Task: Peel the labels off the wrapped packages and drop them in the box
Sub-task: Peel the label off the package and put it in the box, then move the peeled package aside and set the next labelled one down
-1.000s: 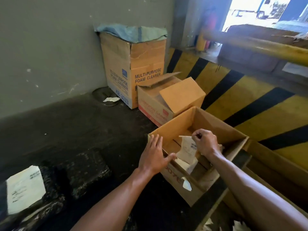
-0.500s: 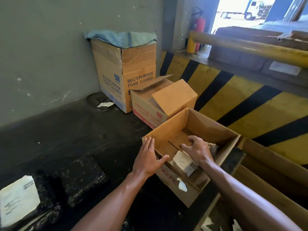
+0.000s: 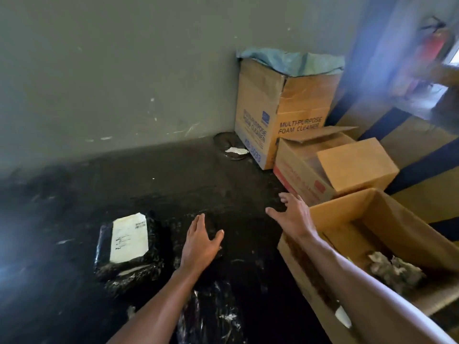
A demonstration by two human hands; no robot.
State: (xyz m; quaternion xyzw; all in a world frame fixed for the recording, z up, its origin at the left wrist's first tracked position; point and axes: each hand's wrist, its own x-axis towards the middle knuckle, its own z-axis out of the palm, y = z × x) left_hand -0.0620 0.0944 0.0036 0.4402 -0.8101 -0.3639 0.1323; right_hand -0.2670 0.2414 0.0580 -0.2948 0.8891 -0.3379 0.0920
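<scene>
Black plastic wrap covered the package (image 3: 128, 247) lying on the dark surface (image 3: 173, 184) at near left, a white label (image 3: 129, 236) still stuck flat on its top face. A second dark wrapped package (image 3: 211, 234) lay just right of it, largely under the left hand (image 3: 200, 245); whether it bore a label could not be told. More black wrap with white scuffs (image 3: 218, 316) showed at the near edge.

Left hand: palm down, fingers spread, over the second package, gripping nothing; contact with the wrap could not be confirmed. Right hand (image 3: 293, 214): fingers splayed wide, empty, held above the surface just left of the open cardboard box (image 3: 330, 214) at near right. The right forearm crossed that box's near left wall. Crumpled pale material (image 3: 395, 268) lay inside the box, and a white scrap (image 3: 344, 316) showed on its outer near wall.

Far right, against the grey wall (image 3: 111, 70): a tall carton printed "MULTI-PURPOSE FOAM CLEANER" (image 3: 285, 115) with blue-green sheeting (image 3: 293, 59) over its top. A lower open carton (image 3: 330, 165) stood between it and the near box. A small white scrap (image 3: 236, 150) lay left of the tall carton. Motion blur softened the right side.
</scene>
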